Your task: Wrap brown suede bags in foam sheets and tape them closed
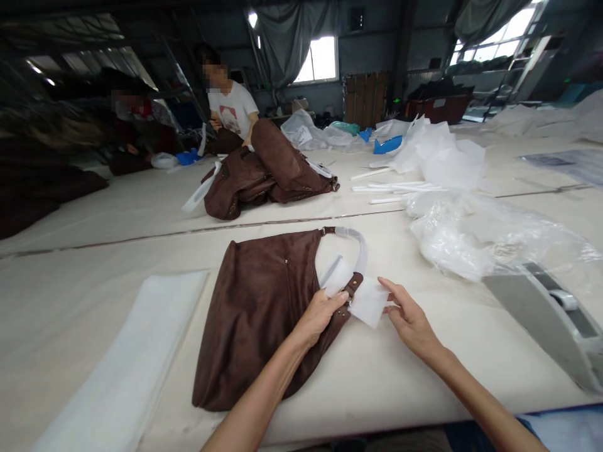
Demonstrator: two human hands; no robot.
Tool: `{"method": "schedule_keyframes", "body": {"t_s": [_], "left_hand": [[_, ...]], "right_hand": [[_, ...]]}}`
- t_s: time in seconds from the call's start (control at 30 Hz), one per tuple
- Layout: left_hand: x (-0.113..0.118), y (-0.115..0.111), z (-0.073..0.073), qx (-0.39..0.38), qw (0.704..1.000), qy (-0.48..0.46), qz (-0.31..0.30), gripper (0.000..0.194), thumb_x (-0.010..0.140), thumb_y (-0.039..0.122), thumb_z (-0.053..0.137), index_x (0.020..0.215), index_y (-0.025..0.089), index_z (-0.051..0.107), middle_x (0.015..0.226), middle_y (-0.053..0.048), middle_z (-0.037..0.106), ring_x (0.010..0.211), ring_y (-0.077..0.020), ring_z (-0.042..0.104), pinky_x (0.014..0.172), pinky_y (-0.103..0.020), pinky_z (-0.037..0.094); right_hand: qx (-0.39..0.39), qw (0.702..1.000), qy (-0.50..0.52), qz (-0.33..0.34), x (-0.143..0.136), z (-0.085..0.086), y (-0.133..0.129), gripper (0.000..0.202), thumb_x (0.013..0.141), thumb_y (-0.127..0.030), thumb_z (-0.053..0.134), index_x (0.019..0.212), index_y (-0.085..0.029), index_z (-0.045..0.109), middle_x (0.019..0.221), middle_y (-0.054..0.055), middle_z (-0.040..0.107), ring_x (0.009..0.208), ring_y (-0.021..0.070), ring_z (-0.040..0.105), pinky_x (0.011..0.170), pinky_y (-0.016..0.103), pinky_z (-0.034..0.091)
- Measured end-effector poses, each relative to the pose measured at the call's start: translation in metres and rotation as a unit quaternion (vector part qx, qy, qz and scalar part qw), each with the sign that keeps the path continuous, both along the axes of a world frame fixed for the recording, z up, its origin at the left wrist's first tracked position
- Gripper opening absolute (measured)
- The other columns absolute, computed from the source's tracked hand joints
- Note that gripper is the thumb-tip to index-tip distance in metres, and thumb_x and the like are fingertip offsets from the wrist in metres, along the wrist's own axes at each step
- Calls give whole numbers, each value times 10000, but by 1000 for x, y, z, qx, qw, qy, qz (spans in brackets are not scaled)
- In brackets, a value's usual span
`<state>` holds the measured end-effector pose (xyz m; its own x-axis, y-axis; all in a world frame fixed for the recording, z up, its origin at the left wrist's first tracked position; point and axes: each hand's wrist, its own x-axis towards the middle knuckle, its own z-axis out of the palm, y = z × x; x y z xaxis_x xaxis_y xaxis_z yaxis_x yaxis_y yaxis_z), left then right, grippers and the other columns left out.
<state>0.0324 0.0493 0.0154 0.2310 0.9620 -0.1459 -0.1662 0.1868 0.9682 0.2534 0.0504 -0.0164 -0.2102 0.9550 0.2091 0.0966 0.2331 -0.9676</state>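
A dark brown handbag [254, 314] lies flat on the table in front of me, its handle [362, 248] wrapped in thin white material. My left hand [320, 317] is closed on the bag's edge by the metal ring and strap tab [357, 284], thumb on top. From under that tab a small white foam sheet [371, 304] sticks out to the right. My right hand [407, 317] is at the sheet's right edge, fingers apart; whether the fingertips touch it I cannot tell. Another white piece [335, 276] lies inside the handle loop.
Left of the bag lies a stack of long white sheets [127, 351]. More brown bags [264, 172] are piled across the table, near a person in a white shirt [233, 103]. Clear plastic [471, 232], white rods [396, 187] and a grey dispenser-like object [541, 314] occupy the right.
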Motion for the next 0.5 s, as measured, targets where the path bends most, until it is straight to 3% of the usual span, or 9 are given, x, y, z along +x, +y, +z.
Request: {"method": "schedule_keyframes", "body": {"t_s": [0.1, 0.17, 0.23, 0.33, 0.5], "left_hand": [[0, 1, 0, 18, 1000, 15, -12, 476, 798, 508, 680, 1069, 117, 704, 1019, -84, 723, 996, -261, 633, 939, -334, 437], [2, 2, -1, 28, 999, 25, -9, 458, 792, 514, 678, 1028, 122, 708, 951, -61, 717, 911, -237, 629, 879, -313, 443], [7, 2, 0, 36, 999, 29, -7, 442, 780, 515, 689, 986, 125, 711, 893, -42, 704, 854, -218, 613, 836, -298, 439], [13, 0, 5, 48, 998, 27, -23, 427, 779, 527, 688, 909, 121, 726, 829, -33, 688, 790, -197, 590, 779, -281, 435], [9, -4, 15, 58, 997, 24, -35, 403, 809, 528, 661, 805, 133, 737, 795, -35, 694, 805, -214, 604, 824, -293, 444]], "right_hand": [[178, 978, -108, 33, 8, -1, 12, 416, 892, -191, 524, 1282, -318, 596, 1160, 95, 569, 1051, 236, 574, 854, 399, 536], [246, 955, -161, 45, 9, 9, 26, 268, 907, -209, 546, 1111, -306, 690, 1120, 105, 582, 1042, 250, 579, 899, 440, 510], [279, 938, -197, 65, 6, 25, 41, 139, 894, -256, 600, 949, -285, 725, 1246, 114, 566, 1200, 301, 509, 1012, 508, 435], [231, 942, -207, 125, -3, 47, 58, 101, 865, -342, 657, 846, -254, 702, 1459, 74, 467, 1410, 335, 309, 1132, 553, 287], [43, 960, -196, 194, -14, 54, 69, 166, 818, -393, 697, 776, -234, 671, 1370, 84, 566, 1301, 306, 478, 1101, 494, 325]]}}
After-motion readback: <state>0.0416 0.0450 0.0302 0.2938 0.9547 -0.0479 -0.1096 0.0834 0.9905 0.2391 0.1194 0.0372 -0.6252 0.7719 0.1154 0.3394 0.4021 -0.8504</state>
